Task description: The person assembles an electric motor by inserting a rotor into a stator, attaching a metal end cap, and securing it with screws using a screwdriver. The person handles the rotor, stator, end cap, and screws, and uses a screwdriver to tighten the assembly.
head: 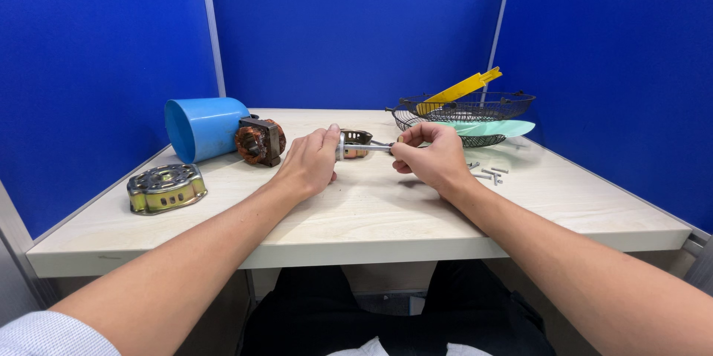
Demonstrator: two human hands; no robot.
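Observation:
My left hand (310,163) grips the round body of a small motor rotor (355,144), a silver cylinder with a steel shaft sticking out to the right. My right hand (431,155) pinches the far end of that shaft, fingers curled around it. Both hands hover just above the pale wooden table (371,215), near its middle. The rotor's left end is hidden inside my left palm.
A blue plastic housing (202,127) lies on its side at back left, beside a copper-wound stator (260,141). A metal motor cover (165,187) sits front left. Black wire fan guards (464,112), a yellow tool (460,89), a pale green fan blade (494,129) and several screws (486,172) lie right.

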